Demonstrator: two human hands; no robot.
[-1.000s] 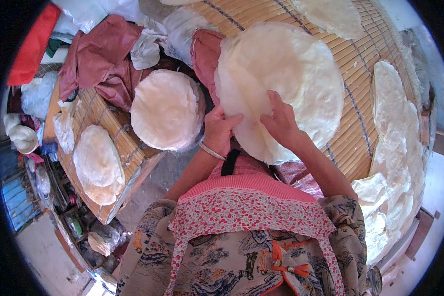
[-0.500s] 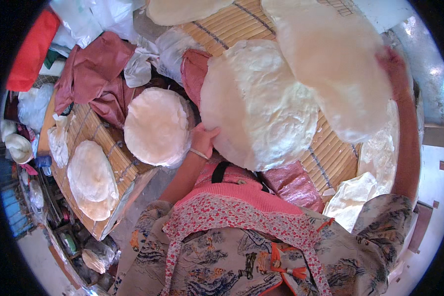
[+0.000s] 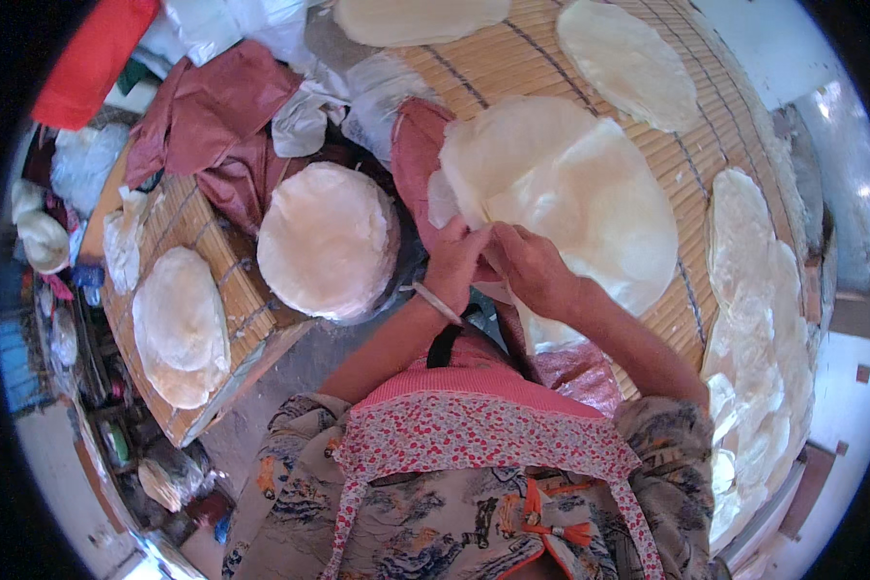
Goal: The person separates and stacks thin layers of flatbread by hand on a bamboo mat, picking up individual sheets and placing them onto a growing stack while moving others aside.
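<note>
Right in front of me lies a large, round, pale dough sheet (image 3: 575, 184), very thin, with a folded ridge across it. At its near-left edge my left hand (image 3: 453, 261) and my right hand (image 3: 536, 271) meet. Both are closed, with their fingers pinched at the sheet's rim; the fingertips partly hide each other. A bracelet circles my left wrist. To the left of my hands stands a thick round stack of similar sheets (image 3: 327, 240).
A slatted bamboo mat (image 3: 686, 184) bears another oval sheet (image 3: 628, 63) and overlapping sheets (image 3: 749, 319) along its right side. At left, a low bamboo-topped table (image 3: 251, 280) carries more sheets (image 3: 179, 319). Dark red cloth (image 3: 222, 116) and plastic bags lie behind it.
My right hand has come in from the far right to join the left at the sheet's edge. The blurred sheet it swung is no longer raised; an oval sheet shows on the mat.
</note>
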